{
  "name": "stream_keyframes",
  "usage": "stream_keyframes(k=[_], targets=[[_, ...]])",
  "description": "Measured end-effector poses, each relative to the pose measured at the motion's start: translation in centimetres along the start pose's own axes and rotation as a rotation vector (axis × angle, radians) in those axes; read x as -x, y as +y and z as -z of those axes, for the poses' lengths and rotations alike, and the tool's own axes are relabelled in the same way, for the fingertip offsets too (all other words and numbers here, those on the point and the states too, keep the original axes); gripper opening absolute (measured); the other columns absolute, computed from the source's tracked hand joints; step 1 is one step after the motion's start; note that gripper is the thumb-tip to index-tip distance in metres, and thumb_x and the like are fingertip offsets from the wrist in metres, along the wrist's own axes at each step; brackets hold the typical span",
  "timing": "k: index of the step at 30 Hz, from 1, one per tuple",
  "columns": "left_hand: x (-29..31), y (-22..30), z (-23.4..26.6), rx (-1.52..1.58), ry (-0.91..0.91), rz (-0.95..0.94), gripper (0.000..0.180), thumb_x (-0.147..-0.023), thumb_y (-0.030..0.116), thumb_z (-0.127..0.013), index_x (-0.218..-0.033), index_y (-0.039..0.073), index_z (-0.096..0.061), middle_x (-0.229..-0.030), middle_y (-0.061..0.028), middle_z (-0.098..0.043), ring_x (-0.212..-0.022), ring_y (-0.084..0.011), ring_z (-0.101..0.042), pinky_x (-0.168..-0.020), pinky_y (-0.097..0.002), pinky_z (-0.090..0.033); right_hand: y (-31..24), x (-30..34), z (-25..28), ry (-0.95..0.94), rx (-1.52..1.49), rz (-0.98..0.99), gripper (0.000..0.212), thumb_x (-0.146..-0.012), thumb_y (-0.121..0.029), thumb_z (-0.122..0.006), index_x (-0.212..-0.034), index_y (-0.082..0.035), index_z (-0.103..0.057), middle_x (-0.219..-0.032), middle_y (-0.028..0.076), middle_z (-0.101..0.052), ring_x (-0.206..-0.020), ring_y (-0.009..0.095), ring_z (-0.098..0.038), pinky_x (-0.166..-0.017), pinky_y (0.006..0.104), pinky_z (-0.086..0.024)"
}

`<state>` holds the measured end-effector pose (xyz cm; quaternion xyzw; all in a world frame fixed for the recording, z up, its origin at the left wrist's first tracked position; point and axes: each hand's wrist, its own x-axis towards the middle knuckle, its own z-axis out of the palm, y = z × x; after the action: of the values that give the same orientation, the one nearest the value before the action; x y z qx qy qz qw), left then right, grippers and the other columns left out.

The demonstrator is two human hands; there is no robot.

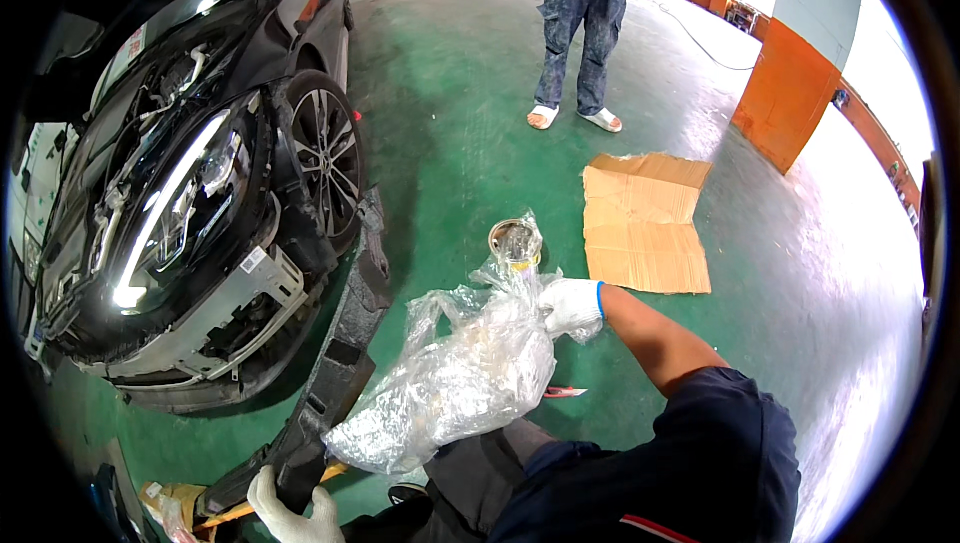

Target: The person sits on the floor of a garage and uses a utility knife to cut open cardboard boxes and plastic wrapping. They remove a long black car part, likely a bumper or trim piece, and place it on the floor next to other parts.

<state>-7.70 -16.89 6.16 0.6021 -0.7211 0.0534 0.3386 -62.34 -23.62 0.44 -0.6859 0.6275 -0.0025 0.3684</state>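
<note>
My right hand [572, 307], in a white knit glove with a blue cuff, is closed on the gathered upper part of a large clear plastic bag [455, 373]. The crumpled bag hangs in front of my legs, and what it may contain cannot be made out. At the lower left, my left hand [292, 513], also in a white glove, grips the near end of a long dark grey bumper piece [335, 363] with rectangular cut-outs. This piece slants up beside the car. Just beyond the bag is an open round tin [508, 239] with plastic film around it.
A black car [190, 213] with its front bumper off stands on the left. Flattened cardboard [645, 223] lies on the green floor. A red-handled knife [565, 393] lies by the bag. Another person [583, 33] stands ahead, left of an orange-and-grey pillar [790, 93].
</note>
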Motion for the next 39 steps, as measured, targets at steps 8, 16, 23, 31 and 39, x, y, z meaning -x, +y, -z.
stream_keyframes(k=[8, 16, 23, 31, 39], targets=[[-0.1, -1.9, -0.7, -0.033, 0.142, -0.294, 0.069, -0.077, 0.015, -0.094, -0.137, -0.003, -0.065, -0.128, -0.0254, -0.066, -0.118, -0.0429, -0.066, -0.105, -0.0499, -0.054, 3.0, 0.4, -0.7, 0.211, -0.052, 0.022, 0.039, -0.08, -0.024, -0.071, -0.113, -0.004, -0.078, -0.105, 0.023, -0.078, -0.097, 0.036, -0.075, -0.088, 0.048, -0.059], [1.2, 0.6, 0.0, 0.086, 0.026, 0.189, 0.064, -0.074, 0.001, -0.082, -0.135, 0.0, -0.064, -0.134, -0.0208, -0.064, -0.128, -0.0385, -0.062, -0.116, -0.0464, -0.047, 2.4, -0.8, -0.3, 0.107, -0.466, -0.149, 0.047, -0.08, -0.022, -0.077, -0.122, 0.0, -0.074, -0.102, 0.015, -0.078, -0.091, 0.022, -0.073, -0.083, 0.0396, -0.061], [1.1, -0.1, 0.0, 0.111, 0.078, 0.068, 0.061, -0.071, 0.004, -0.087, -0.129, 0.003, -0.065, -0.129, -0.019, -0.068, -0.123, -0.0387, -0.066, -0.108, -0.0455, -0.054, -0.2, -0.9, 0.3, 0.502, 0.07, -0.043, 0.046, -0.089, -0.02, -0.074, -0.131, 0.0, -0.071, -0.127, 0.022, -0.075, -0.116, 0.034, -0.073, -0.101, 0.0417, -0.057], [1.6, 0.3, -0.6, 0.162, 0.056, 0.089, 0.066, -0.071, 0.004, -0.087, -0.132, 0.004, -0.063, -0.132, -0.02, -0.066, -0.127, -0.0412, -0.062, -0.11, -0.0472, -0.052, -8.0, -1.4, 0.7, 0.998, -0.717, 0.514, 0.041, -0.092, 0.005, -0.056, -0.13, 0.001, -0.071, -0.129, 0.016, -0.073, -0.118, 0.025, -0.069, -0.105, 0.0403, -0.055], [0.9, 0.2, -1.0, 0.117, 0.023, 0.081, 0.064, -0.07, 0.003, -0.087, -0.13, 0.003, -0.065, -0.132, -0.0188, -0.067, -0.126, -0.0394, -0.063, -0.111, -0.0464, -0.052, -25.9, -4.5, -13.6, -0.001, -0.338, 0.673, 0.036, -0.101, -0.023, -0.066, -0.13, -0.004, -0.074, -0.118, 0.019, -0.076, -0.114, 0.034, -0.073, -0.099, 0.0429, -0.058]])
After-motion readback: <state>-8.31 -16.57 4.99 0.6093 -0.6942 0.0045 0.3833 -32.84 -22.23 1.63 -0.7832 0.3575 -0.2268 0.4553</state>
